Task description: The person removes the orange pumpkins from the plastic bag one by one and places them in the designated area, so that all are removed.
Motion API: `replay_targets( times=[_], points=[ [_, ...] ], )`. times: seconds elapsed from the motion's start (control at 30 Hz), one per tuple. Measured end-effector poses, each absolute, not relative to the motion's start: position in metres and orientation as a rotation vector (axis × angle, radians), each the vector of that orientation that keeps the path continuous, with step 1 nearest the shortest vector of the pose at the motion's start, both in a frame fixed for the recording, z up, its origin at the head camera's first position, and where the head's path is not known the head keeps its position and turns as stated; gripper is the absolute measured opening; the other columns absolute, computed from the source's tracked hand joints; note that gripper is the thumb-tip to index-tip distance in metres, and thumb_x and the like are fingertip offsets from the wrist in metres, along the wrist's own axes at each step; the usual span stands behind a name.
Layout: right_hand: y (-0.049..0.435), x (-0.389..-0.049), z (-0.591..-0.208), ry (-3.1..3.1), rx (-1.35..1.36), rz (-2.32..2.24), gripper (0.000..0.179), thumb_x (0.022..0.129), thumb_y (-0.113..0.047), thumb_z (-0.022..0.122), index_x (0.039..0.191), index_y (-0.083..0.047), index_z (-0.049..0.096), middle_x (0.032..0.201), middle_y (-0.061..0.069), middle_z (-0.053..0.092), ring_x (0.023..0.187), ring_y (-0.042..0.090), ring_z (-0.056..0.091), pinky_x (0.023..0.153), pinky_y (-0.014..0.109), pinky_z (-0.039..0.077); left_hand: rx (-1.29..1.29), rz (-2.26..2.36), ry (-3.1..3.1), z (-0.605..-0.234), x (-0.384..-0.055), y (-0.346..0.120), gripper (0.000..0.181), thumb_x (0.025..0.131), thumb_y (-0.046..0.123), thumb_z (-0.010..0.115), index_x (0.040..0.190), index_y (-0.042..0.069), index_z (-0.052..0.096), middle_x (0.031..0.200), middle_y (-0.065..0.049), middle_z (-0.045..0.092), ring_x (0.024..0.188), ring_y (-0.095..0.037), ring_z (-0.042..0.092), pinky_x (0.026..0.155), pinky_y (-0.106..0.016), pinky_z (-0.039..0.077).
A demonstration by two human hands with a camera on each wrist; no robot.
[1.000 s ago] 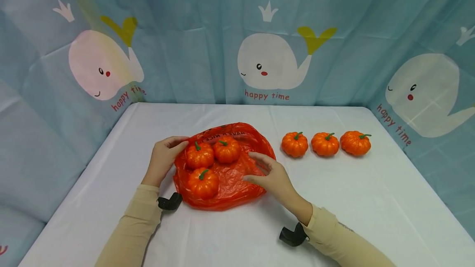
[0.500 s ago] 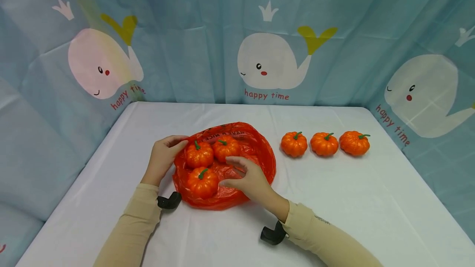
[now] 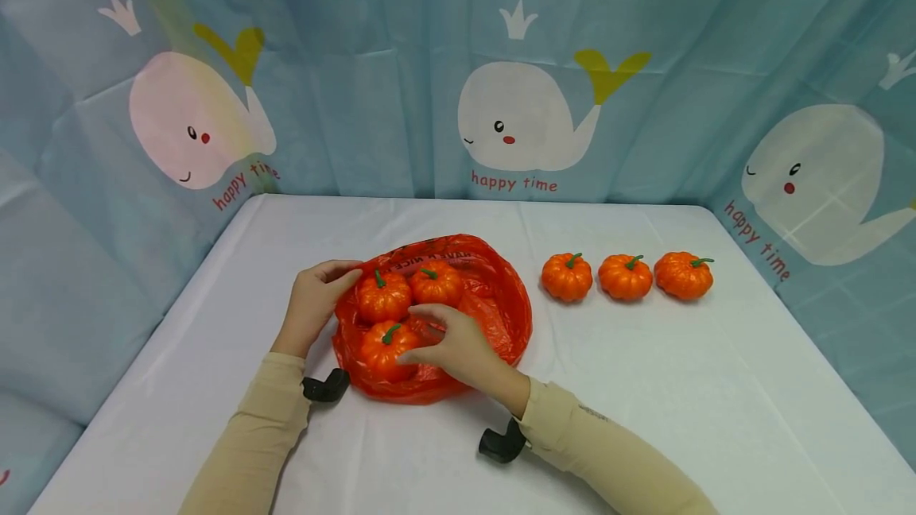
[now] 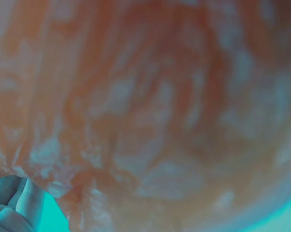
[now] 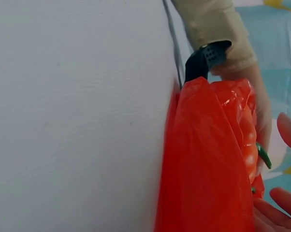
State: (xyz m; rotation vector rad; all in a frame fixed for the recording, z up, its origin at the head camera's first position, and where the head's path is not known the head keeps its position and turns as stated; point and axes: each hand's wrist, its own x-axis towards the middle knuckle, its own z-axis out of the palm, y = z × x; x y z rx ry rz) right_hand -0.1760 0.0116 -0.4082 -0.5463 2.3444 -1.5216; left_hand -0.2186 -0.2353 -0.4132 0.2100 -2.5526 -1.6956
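Note:
A red plastic bag (image 3: 504, 328) lies spread with its mouth up, and three orange toy pumpkins sit in it. My left hand (image 3: 315, 300) holds the bag's left rim between thumb and fingers; in the left wrist view its curled fingers (image 4: 20, 205) show beside the blurred film. Over the bag reaches my right hand (image 3: 461, 344), thumb and fingers apart, the thumb overlapping the right side of the front pumpkin (image 3: 379, 356). Behind it are the left rear pumpkin (image 3: 384, 302) and the right rear pumpkin (image 3: 438, 284). From the right wrist, the bag's wall (image 5: 203, 164) hides much of the pumpkins.
To the right of the bag, three more pumpkins stand in a row: a near one (image 3: 567, 278), a middle one (image 3: 626, 278) and a far right one (image 3: 683, 276). All rest on a white-covered table (image 3: 644, 388). A blue whale-print curtain (image 3: 401, 118) encloses the back and sides.
My right hand has moved left over the bag, from its right rim to the front pumpkin. The left hand stays at the left rim, and the pumpkins keep their places.

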Motion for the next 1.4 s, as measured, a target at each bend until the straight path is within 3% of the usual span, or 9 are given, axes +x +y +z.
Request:
replay_targets(
  times=[0.2, 0.93, 1.4],
  points=[
    [0.005, -0.177, -0.410, 2.378, -0.568, -1.392, 0.067, 0.076, -0.033, 0.087, 0.134, -0.015, 0.061, 0.142, 0.001, 0.058, 0.133, 0.022, 0.052, 0.108, 0.043, 0.047, 0.211, -1.709, -2.552, -0.413, -0.219, -0.235, 0.047, 0.096, 0.045, 0.063, 0.125, 0.009, 0.068, 0.129, -0.013, 0.066, 0.117, -0.018, 0.055, 0.088, -0.011, 0.046],
    [-0.003, -0.180, -0.417, 2.381, -0.552, -1.318, 0.070, 0.075, -0.032, 0.088, 0.136, -0.011, 0.059, 0.140, 0.006, 0.058, 0.127, 0.024, 0.055, 0.104, 0.042, 0.050, 0.204, -1.696, -2.556, -0.414, -0.218, -0.236, 0.047, 0.096, 0.046, 0.062, 0.126, 0.010, 0.068, 0.129, -0.012, 0.066, 0.117, -0.020, 0.056, 0.086, -0.010, 0.047],
    [0.037, -0.180, -0.400, 2.312, -0.419, -1.537, 0.069, 0.074, -0.028, 0.089, 0.136, -0.014, 0.060, 0.143, 0.004, 0.055, 0.129, 0.028, 0.055, 0.101, 0.041, 0.053, 0.195, -1.699, -2.545, -0.413, -0.217, -0.236, 0.046, 0.096, 0.044, 0.063, 0.125, 0.009, 0.068, 0.129, -0.013, 0.066, 0.114, -0.016, 0.056, 0.084, -0.008, 0.048]
  ],
)
